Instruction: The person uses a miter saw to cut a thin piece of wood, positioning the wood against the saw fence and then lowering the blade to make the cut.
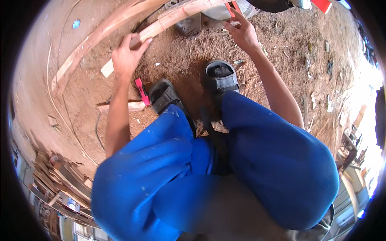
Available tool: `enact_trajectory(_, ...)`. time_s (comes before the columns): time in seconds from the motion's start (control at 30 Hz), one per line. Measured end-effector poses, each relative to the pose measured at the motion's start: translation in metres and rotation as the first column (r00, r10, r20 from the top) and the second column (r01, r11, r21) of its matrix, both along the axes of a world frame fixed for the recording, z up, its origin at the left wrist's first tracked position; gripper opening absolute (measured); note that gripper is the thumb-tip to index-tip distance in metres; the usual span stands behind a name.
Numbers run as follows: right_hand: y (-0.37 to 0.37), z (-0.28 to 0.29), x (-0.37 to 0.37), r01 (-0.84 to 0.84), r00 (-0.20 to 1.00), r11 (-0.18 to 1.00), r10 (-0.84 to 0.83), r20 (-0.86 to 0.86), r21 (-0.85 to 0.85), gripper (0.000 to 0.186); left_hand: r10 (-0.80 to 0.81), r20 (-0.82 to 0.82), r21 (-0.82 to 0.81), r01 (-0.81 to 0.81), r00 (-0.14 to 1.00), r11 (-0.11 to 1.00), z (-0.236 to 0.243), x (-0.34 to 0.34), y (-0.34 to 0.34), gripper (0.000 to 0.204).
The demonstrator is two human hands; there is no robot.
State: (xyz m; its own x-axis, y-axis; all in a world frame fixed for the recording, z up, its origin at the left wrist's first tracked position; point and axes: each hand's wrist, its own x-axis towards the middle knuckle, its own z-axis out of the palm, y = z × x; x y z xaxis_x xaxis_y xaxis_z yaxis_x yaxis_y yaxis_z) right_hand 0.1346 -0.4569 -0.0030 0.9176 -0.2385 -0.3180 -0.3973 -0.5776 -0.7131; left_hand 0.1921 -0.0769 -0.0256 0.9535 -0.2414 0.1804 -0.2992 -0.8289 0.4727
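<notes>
Along the top of the head view runs a pale wooden strip (169,21) with reddish marks, crossing a machine's grey metal base (211,12). My left hand (126,56) grips the strip's left end between fingers and thumb. My right hand (243,34) has its fingers apart at the metal base, the index finger reaching up to an orange-red piece (232,7) on it; whether it presses there is unclear. A pink-red hand tool (142,91) lies beside my left sandal (164,95).
Longer boards (68,68) extend across the upper left. A short board (124,107) and cables lie on the dusty ground (281,52) among shavings and scraps. Piled timber (60,180) is at lower left, more pieces (354,152) at right. A dark machine part (273,6) overhangs at top.
</notes>
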Motion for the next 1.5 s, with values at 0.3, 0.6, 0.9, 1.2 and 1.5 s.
enact_trajectory(0.3, -0.027, -0.017, -0.055, -0.029, 0.998, 1.0, 0.028, -0.057, -0.009, 0.068, 0.007, 0.018, 0.078, -0.008, 1.0, 0.997, -0.011, -0.008, 0.005, 0.051)
enact_trajectory(0.6, -0.032, -0.017, -0.022, -0.087, 0.976, 0.962, 0.134, 0.17, -0.258, 0.062, 0.041, -0.014, 0.051, -0.04, 0.999, 0.998, -0.01, -0.015, 0.014, 0.048)
enact_trajectory(0.9, -0.041, -0.027, 0.008, -0.163, 0.913, 0.839, 0.327, 0.243, -0.519, 0.069, 0.038, 0.028, -0.075, -0.036, 0.999, 0.997, -0.009, -0.016, 0.016, 0.043)
enact_trajectory(1.2, -0.045, -0.031, 0.013, -0.138, 0.935, 0.838, 0.286, 0.21, -0.528, 0.071, 0.038, 0.007, -0.094, -0.037, 0.999, 0.995, -0.003, -0.012, 0.007, 0.043)
enact_trajectory(1.5, -0.057, -0.03, 0.017, -0.215, 0.907, 0.819, 0.369, 0.202, -0.531, 0.068, 0.054, -0.018, -0.087, -0.056, 0.998, 0.995, -0.004, -0.012, 0.009, 0.043)
